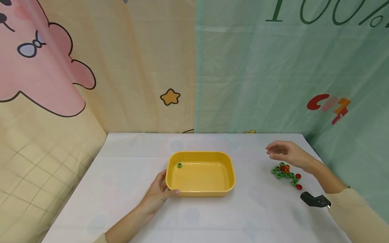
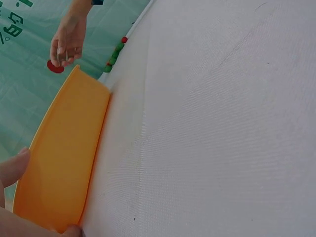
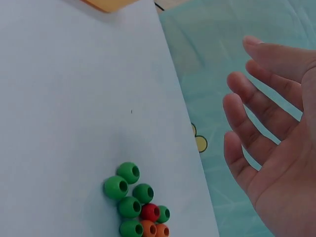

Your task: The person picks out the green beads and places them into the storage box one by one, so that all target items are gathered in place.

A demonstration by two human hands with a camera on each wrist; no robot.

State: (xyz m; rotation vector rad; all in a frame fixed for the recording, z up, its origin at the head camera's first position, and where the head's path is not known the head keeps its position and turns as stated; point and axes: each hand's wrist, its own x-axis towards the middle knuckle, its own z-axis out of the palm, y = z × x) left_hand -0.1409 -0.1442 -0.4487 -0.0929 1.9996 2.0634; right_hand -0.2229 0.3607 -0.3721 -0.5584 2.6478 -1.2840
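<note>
Right grip [image 1: 287,155]: empty, fingers loosely parted. Beads [image 1: 287,176] just beside it look light, hard, apt to roll; pinch opposite sides. Left grip [image 1: 155,193]: holding yellow tray [image 1: 202,194].

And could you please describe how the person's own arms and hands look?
The left hand and the right hand are bare, with no rings visible. On the right, a plain cream fabric sleeve ends short of the hand, with a small, angular black device beside its edge; on the left, only a cream fabric cuff shows.
</note>
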